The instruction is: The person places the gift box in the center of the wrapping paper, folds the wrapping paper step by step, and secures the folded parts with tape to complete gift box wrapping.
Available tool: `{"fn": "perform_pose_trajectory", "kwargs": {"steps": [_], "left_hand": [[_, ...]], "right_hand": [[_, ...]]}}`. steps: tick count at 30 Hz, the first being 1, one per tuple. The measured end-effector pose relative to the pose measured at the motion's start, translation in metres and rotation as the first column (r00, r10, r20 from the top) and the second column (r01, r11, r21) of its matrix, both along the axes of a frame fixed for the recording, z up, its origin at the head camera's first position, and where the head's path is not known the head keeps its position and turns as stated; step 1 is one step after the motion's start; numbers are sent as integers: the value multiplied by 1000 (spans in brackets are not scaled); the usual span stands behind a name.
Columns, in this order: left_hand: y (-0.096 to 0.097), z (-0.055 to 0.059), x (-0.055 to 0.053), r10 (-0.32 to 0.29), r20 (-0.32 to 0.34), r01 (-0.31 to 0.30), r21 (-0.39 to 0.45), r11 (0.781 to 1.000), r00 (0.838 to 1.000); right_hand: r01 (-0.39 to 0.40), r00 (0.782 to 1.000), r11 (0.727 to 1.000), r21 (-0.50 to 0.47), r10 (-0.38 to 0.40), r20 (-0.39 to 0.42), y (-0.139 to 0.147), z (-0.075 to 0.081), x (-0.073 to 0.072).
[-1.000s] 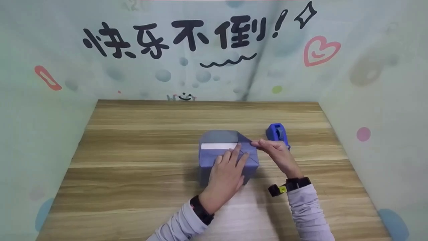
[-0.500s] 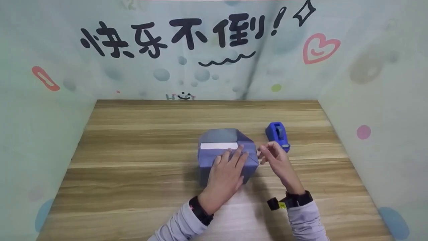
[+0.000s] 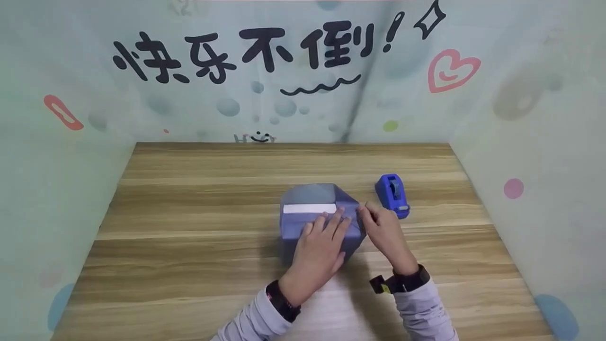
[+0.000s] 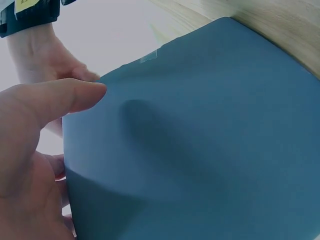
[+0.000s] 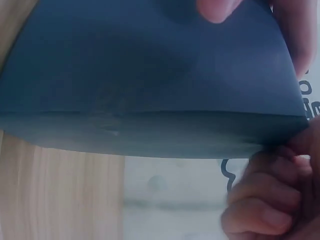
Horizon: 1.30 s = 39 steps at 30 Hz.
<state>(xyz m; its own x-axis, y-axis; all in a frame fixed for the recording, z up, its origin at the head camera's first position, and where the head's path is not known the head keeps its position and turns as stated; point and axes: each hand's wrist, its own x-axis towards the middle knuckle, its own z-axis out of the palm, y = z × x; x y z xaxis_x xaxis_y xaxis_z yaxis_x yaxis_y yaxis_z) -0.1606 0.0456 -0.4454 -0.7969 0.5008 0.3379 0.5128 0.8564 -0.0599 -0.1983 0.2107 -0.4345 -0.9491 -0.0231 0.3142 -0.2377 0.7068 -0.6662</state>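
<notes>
Wood-grained tabletop [image 3: 199, 265] and a lettered backdrop [image 3: 189, 109] fill most of my head feed, with the blue paper package [image 3: 293, 227] near the middle of the table. I read the left hand [image 3: 316, 251] as laid over its upper face, fingers straight and spread, pressing without clasping. On the package's right side the right hand [image 3: 386, 237] has curled fingers and seems to pinch one end of a paper edge [image 5: 150, 137]. What matters to me is direction: from that pinch the package lies directly leftward, and the white strip [image 3: 309, 208] on top runs crosswise, left to right, its right end at the left fingertips. A far flap [image 3: 310, 193] rises beyond the strip. For that right-hand corner, I judge the right hand better placed. Just beyond it stands a blue tape dispenser [image 3: 392, 195].
</notes>
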Motion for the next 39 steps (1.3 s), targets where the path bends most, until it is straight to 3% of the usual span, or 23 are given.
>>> {"fn": "perform_pose_trajectory", "kwargs": {"steps": [3, 6, 8, 13, 15, 16, 17, 18, 20, 21, 23, 24, 26, 28, 30, 32, 34, 36, 39], "left_hand": [[0, 1, 0, -9, 8, 8, 16, 1000, 1000], [-1, 1, -1, -11, 14, 11, 47, 999, 1000], [-1, 0, -2, -9, 18, 8, 80, 997, 1000], [-3, 3, 1, -34, 87, 20, 163, 986, 996], [-7, 6, 4, -73, 132, 42, 222, 974, 989], [-9, 8, 5, -98, 145, 54, 282, 958, 985], [-12, 9, 5, -127, 151, 65, 361, 930, 980], [-15, 9, 6, -160, 140, 80, 452, 888, 977], [-23, 6, 6, -179, 62, 101, 627, 773, 982], [-27, 4, 6, -154, 11, 102, 700, 706, 988], [-37, -1, 6, -45, -62, 77, 812, 578, 997], [-43, -3, 5, 29, -61, 36, 845, 534, 998], [-52, -8, 4, 155, 7, -78, 885, 459, 988], [-59, -13, 2, 203, 122, -198, 890, 410, 971], [-63, -17, -1, 190, 231, -290, 872, 396, 954], [-64, -22, -3, 150, 296, -331, 858, 393, 943], [-63, -26, -5, 94, 322, -334, 871, 361, 942], [-61, -29, -7, 50, 325, -324, 894, 308, 944], [-60, -32, -8, -5, 314, -307, 933, 187, 950]], "right_hand": [[-10, 991, 1000, -18, 7, -131, -4, 4, 0], [-86, 968, 996, 10, 86, -234, -8, 2, 2], [-140, 961, 990, 11, 139, -240, -9, -3, 3], [-200, 973, 970, -141, 179, -147, -5, -21, 9], [-213, 971, 963, -165, 190, -145, -3, -27, 12], [-220, 968, 963, -155, 196, -158, -2, -29, 13], [-224, 964, 965, -138, 199, -175, -1, -32, 14], [-227, 960, 966, -123, 202, -192, -1, -34, 16], [-221, 957, 970, -101, 196, -212, -1, -37, 18], [-217, 957, 972, -94, 193, -218, -1, -38, 20], [-209, 960, 974, -91, 186, -212, -3, -39, 22], [-205, 962, 974, -93, 183, -203, -4, -39, 23], [-201, 965, 975, -93, 180, -190, -6, -39, 24], [-198, 968, 975, -96, 179, -176, -8, -39, 24], [-192, 970, 977, -96, 175, -166, -9, -39, 24], [-185, 973, 978, -94, 168, -159, -10, -39, 24], [-182, 974, 979, -91, 167, -151, -10, -39, 24], [-185, 975, 978, -95, 171, -145, -11, -39, 24], [-192, 975, 976, -101, 178, -135, -12, -39, 23]]}}
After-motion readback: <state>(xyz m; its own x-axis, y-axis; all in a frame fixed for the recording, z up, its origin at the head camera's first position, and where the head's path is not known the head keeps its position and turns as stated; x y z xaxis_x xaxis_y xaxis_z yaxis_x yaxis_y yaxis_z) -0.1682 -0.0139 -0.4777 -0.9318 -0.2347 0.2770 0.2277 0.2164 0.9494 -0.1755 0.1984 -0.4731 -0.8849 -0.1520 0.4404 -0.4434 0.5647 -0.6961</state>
